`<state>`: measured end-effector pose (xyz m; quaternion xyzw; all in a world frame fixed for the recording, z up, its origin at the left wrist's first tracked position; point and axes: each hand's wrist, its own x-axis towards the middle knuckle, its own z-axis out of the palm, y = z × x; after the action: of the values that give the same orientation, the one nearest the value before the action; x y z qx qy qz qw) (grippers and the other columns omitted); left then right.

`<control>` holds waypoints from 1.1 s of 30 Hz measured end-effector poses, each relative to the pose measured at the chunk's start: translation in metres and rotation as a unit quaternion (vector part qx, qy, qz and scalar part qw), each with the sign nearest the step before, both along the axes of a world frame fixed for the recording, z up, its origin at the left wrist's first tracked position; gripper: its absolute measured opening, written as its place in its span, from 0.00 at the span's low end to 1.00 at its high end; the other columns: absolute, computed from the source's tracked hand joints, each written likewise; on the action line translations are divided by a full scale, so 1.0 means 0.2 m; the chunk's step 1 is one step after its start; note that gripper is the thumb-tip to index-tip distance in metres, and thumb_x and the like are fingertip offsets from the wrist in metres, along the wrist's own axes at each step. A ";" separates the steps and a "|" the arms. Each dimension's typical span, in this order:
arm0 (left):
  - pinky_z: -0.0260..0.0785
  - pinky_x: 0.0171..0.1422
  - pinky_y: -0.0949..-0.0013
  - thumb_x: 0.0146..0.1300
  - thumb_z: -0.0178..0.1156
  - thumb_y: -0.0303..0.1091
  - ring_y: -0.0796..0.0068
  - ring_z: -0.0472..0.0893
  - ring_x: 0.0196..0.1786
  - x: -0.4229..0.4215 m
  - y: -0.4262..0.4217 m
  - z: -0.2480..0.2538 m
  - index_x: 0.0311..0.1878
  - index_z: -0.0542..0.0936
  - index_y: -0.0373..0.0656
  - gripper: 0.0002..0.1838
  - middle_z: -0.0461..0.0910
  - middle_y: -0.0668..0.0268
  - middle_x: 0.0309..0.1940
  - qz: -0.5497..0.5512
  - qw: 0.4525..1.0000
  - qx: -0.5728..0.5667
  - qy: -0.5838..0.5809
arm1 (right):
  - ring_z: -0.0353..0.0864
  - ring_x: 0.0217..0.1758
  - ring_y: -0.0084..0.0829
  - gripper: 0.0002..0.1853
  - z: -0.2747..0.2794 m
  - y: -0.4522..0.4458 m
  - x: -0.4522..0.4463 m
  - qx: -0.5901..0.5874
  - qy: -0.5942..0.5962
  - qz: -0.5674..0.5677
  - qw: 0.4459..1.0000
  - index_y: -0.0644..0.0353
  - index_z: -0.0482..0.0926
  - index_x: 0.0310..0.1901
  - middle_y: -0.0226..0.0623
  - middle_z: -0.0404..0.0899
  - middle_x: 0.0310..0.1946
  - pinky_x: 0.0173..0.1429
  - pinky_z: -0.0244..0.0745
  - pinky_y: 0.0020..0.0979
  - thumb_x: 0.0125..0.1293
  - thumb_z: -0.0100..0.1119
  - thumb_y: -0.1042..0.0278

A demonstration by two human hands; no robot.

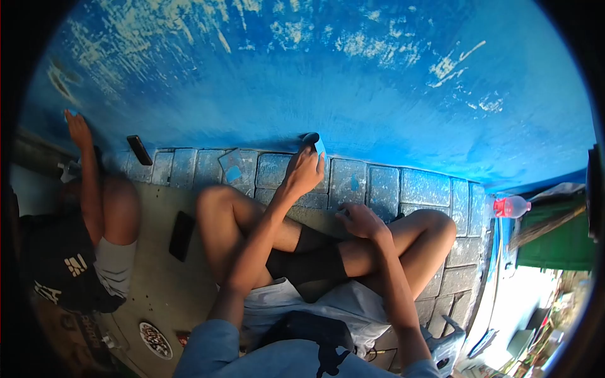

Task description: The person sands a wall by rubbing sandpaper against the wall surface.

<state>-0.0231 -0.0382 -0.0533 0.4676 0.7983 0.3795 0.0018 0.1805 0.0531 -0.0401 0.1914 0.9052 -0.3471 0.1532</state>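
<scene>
My left hand [305, 169] is closed on a small curled blue sheet [313, 140], held against the base of the blue wall [378, 107]. Pale scraped patches show higher up on that wall. My right hand [362, 220] hovers or rests near my crossed legs, its fingers loosely bent and slightly apart, with nothing seen in it. Below the wall runs a strip of paint-spotted grey blocks [348, 183]. A loose blue-grey piece [233, 173] lies on the blocks left of my left hand.
At the left a person's hand [78, 129] touches the wall. One phone [139, 150] leans near the wall, and a dark phone [181, 235] lies on the floor. A dish of small bits [155, 340] is at lower left. To the right are a pink-labelled bottle [512, 206] and a grey plastic stool [446, 346].
</scene>
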 end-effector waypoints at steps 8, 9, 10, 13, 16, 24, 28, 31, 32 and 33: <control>0.69 0.48 0.46 0.68 0.51 0.28 0.40 0.76 0.40 -0.01 0.00 0.25 0.38 0.77 0.29 0.10 0.77 0.42 0.35 0.001 0.992 0.125 -0.002 | 0.82 0.50 0.55 0.18 -0.03 0.01 0.03 -0.029 0.022 -0.031 0.999 0.62 0.80 0.51 0.56 0.83 0.42 0.56 0.75 0.48 0.69 0.57 0.57; 0.69 0.48 0.46 0.68 0.51 0.28 0.40 0.76 0.40 -0.01 0.01 0.22 0.38 0.77 0.29 0.10 0.77 0.42 0.35 -0.001 0.992 0.126 -0.001 | 0.83 0.49 0.53 0.19 -0.05 0.02 0.02 -0.022 0.020 -0.017 0.999 0.63 0.80 0.53 0.54 0.84 0.41 0.55 0.76 0.46 0.69 0.57 0.57; 0.69 0.48 0.46 0.68 0.51 0.28 0.40 0.76 0.41 -0.01 0.01 0.15 0.38 0.77 0.30 0.10 0.77 0.42 0.35 -0.011 0.996 0.087 -0.004 | 0.84 0.48 0.51 0.19 -0.06 0.02 0.01 -0.014 0.018 0.000 1.000 0.64 0.79 0.54 0.52 0.85 0.41 0.54 0.77 0.44 0.70 0.56 0.57; 0.67 0.54 0.46 0.68 0.51 0.29 0.42 0.76 0.47 -0.01 0.01 -0.10 0.38 0.77 0.32 0.10 0.78 0.44 0.38 0.004 1.000 0.021 0.000 | 0.84 0.47 0.51 0.20 -0.05 0.02 0.01 0.006 0.027 0.009 1.000 0.63 0.79 0.54 0.52 0.85 0.41 0.54 0.77 0.44 0.70 0.57 0.56; 0.68 0.53 0.47 0.68 0.51 0.30 0.41 0.76 0.46 0.00 0.02 -0.08 0.41 0.77 0.31 0.10 0.78 0.43 0.38 -0.007 1.000 -0.011 0.000 | 0.84 0.48 0.51 0.20 -0.04 0.02 0.03 -0.012 0.028 -0.011 0.999 0.64 0.79 0.54 0.52 0.85 0.41 0.54 0.77 0.44 0.70 0.57 0.56; 0.69 0.51 0.47 0.68 0.52 0.30 0.40 0.77 0.44 0.00 0.02 0.10 0.41 0.77 0.31 0.10 0.78 0.44 0.39 0.008 0.995 0.092 0.023 | 0.84 0.49 0.50 0.20 -0.03 0.01 0.01 -0.009 -0.001 -0.009 1.000 0.63 0.79 0.54 0.53 0.84 0.42 0.55 0.77 0.44 0.70 0.56 0.56; 0.69 0.44 0.47 0.67 0.54 0.30 0.43 0.77 0.38 0.01 0.04 -0.20 0.33 0.78 0.31 0.11 0.77 0.44 0.34 0.011 0.997 0.063 0.030 | 0.84 0.48 0.50 0.20 -0.03 0.02 0.01 -0.001 0.017 0.005 1.000 0.62 0.79 0.54 0.53 0.84 0.42 0.54 0.77 0.44 0.70 0.56 0.56; 0.69 0.44 0.48 0.67 0.53 0.30 0.42 0.77 0.38 0.01 0.04 -0.09 0.34 0.77 0.30 0.11 0.77 0.44 0.32 0.017 0.998 0.058 0.032 | 0.84 0.48 0.50 0.19 -0.05 0.02 0.03 -0.003 0.015 -0.008 1.000 0.62 0.79 0.54 0.53 0.85 0.41 0.54 0.77 0.44 0.70 0.56 0.56; 0.69 0.44 0.48 0.67 0.53 0.30 0.42 0.77 0.38 0.02 0.04 0.03 0.34 0.77 0.30 0.11 0.77 0.44 0.32 0.013 0.996 0.080 0.026 | 0.84 0.48 0.50 0.19 -0.04 0.02 0.03 -0.005 0.014 -0.010 1.000 0.62 0.79 0.54 0.53 0.85 0.41 0.54 0.77 0.44 0.70 0.56 0.56; 0.69 0.43 0.48 0.67 0.53 0.30 0.42 0.77 0.38 0.01 0.03 0.14 0.35 0.77 0.30 0.10 0.77 0.45 0.32 0.006 0.995 0.100 0.022 | 0.83 0.49 0.53 0.19 -0.01 0.02 0.03 -0.015 0.012 -0.020 1.000 0.63 0.79 0.52 0.55 0.84 0.42 0.55 0.76 0.46 0.69 0.56 0.57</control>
<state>-0.0207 -0.0317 -0.0255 0.4686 0.7592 0.4470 -0.0650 0.1871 0.0567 -0.0424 0.2030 0.8977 -0.3660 0.1378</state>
